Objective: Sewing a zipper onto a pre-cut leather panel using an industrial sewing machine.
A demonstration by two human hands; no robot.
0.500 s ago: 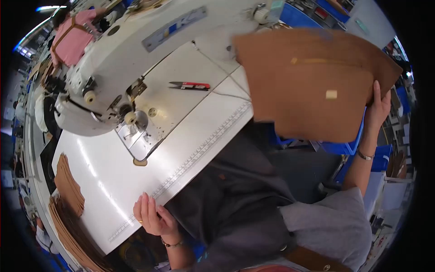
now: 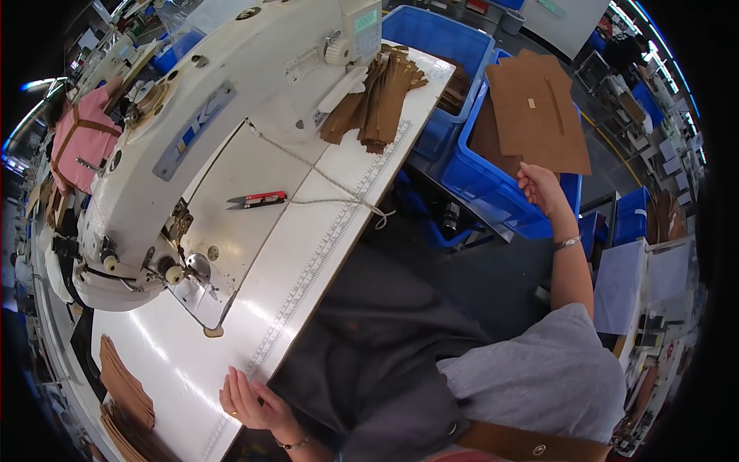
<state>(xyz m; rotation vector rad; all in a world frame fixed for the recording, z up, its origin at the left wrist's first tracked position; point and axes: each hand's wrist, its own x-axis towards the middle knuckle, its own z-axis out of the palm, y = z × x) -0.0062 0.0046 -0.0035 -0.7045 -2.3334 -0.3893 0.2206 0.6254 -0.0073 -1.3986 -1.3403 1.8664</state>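
In the head view, your right hand (image 2: 542, 189) bunches its fingers at the near edge of the brown panel (image 2: 519, 127), over the nearer blue bin (image 2: 485, 192); I cannot tell whether they pinch; the panel looks light and fairly stiff, best held by a plain edge; your left hand (image 2: 254, 402), loosely extended, is empty by the glossy white table (image 2: 254, 312); a person in pink (image 2: 83, 158) sits beyond.

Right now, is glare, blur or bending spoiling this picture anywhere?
In the head view, pale glare streaks the smooth white sewing table at lower left; in the head view, long bright lights bend along the dark rim at upper right; in the head view, the flat brown panel with a beige patch and bare right hand look fairly sharp.
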